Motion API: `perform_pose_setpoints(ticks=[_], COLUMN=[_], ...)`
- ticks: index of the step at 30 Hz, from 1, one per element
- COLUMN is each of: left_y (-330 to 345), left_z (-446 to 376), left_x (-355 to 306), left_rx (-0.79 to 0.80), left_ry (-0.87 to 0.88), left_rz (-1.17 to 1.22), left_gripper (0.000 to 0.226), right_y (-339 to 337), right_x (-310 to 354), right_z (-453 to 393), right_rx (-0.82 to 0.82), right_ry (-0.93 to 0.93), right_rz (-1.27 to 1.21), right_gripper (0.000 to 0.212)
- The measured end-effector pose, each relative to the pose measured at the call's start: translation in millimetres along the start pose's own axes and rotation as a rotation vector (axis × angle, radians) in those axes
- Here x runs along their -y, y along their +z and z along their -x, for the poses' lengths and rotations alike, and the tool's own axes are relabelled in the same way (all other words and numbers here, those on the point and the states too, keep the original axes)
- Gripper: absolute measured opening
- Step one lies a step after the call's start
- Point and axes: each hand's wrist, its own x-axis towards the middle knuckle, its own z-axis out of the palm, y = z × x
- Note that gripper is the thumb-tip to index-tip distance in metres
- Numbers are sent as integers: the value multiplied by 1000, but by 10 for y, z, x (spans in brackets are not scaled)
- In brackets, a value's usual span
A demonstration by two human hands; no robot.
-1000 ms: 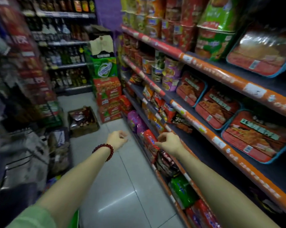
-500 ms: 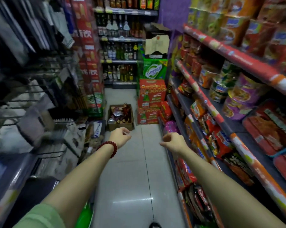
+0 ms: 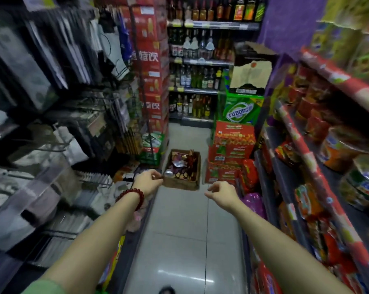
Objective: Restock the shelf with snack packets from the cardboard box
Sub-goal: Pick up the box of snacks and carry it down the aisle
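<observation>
An open brown cardboard box (image 3: 197,166) sits on the floor at the far end of the aisle, holding several crumpled snack packets (image 3: 180,166). My left hand (image 3: 148,180), with a red bead bracelet on the wrist, is stretched out just left of the box's near corner, fingers loosely curled, holding nothing. My right hand (image 3: 222,193) is stretched out in front of the box's right side, fingers loosely bent and empty. The snack shelf (image 3: 325,183) runs along the right, with red price strips and rows of packets and noodle cups.
Red cartons and a green Tuborg case (image 3: 241,112) are stacked right of the box. A tall stack of red boxes (image 3: 150,66) stands to its left. Bottle shelves (image 3: 200,81) close the aisle's end. Racks of hanging goods (image 3: 51,102) line the left. Grey tiled floor (image 3: 185,240) lies between.
The view has swung left from the snack shelf to face down the aisle. The cardboard box now lies straight ahead and closer. Both hands stay outstretched and empty.
</observation>
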Motion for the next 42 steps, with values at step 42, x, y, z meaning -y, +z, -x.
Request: perform_pose_setpoints(ticks=[42], left_y=[964], left_z=[-6831], left_x=[-485], left_rx=[216], left_ry=[-212], left_rz=[133], left_gripper=[10], right_y=[59], right_x=[122], right_z=[-6901], right_rx=[76], right_ry=[284], right_rz=[-128], right_gripper=[27])
